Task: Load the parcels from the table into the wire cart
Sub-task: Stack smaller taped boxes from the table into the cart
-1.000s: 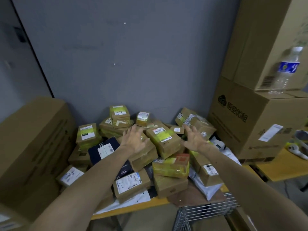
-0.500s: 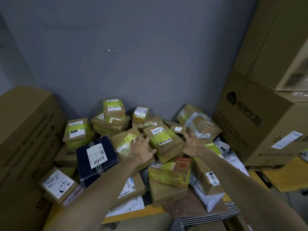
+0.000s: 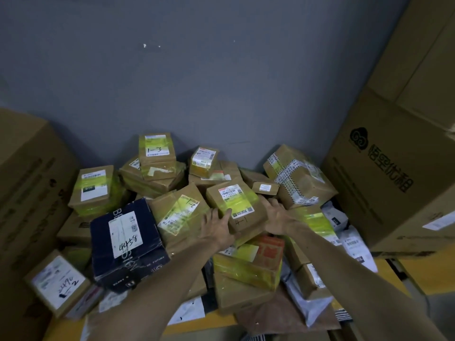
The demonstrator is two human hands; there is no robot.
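Parcel under the hands: small brown carton, yellow-green tape across the top, white printed label with barcode, tilted. It sits high in the middle of the heap on the yellow table, between a taped carton on its left and a striped-tape carton on its far right. A sliver of the wire cart shows at the near edge.

Left hand: fingers spread and fairly straight against the parcel's left near side, thumb on the top edge. Right hand: fingers straight, palm pressed to the right side. The parcel is squeezed between the two palms, and neither hand curls round it.

Change from half a second ago: both hands have closed in. The left one was over the neighbouring carton and the right one stood off the parcel's right corner. The head camera has come nearer to the heap.

Writing: "4-1" in pen on the parcel's near face. "1-2" on the left neighbour. "1-3" on a far carton. "4458" on the label of a dark blue box, with "FUTURE" printed on its side. Near-left carton: scrawl ending in "2", the rest unclear. Large carton at right carries a cloud logo and Chinese characters.
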